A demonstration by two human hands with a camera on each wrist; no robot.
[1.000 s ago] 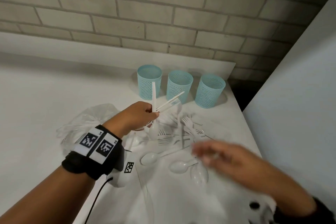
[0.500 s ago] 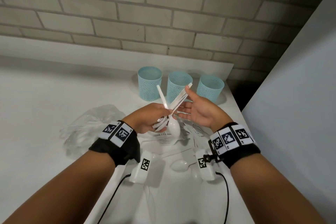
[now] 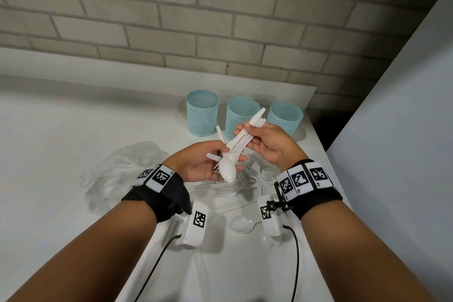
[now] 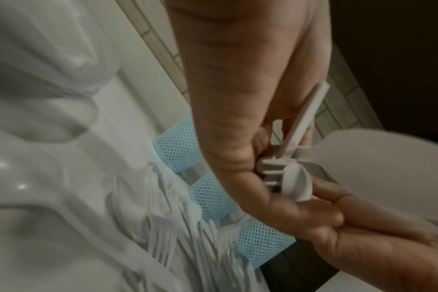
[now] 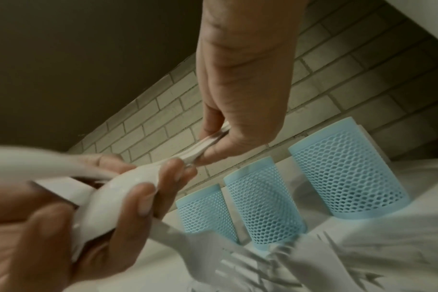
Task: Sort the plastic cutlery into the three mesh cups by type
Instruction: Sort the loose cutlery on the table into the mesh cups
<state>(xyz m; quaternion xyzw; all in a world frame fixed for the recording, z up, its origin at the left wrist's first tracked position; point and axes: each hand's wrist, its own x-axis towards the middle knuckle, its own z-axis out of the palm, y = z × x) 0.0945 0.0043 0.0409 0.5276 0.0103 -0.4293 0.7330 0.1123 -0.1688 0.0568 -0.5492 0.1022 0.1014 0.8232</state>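
Three light-blue mesh cups (image 3: 202, 112) (image 3: 243, 117) (image 3: 285, 117) stand in a row at the back of the white table; nothing shows inside them. In front of them both hands hold one bundle of white plastic cutlery (image 3: 241, 141) above the table. My left hand (image 3: 220, 157) grips its head end, where a spoon bowl (image 3: 228, 171) and fork tines stick out. My right hand (image 3: 247, 135) pinches the handles (image 5: 213, 142) between thumb and fingers. A loose pile of forks and spoons (image 3: 232, 189) lies under the hands.
A crumpled clear plastic bag (image 3: 122, 169) lies left of the pile. A single spoon (image 3: 242, 224) rests nearer me. The table's right edge (image 3: 318, 144) runs beside a white panel, and a brick wall stands behind the cups.
My right hand came in from the lower right, rose to the bundle and closed its thumb and fingers on the handles. My left hand has turned the bundle flatter and keeps hold of it.
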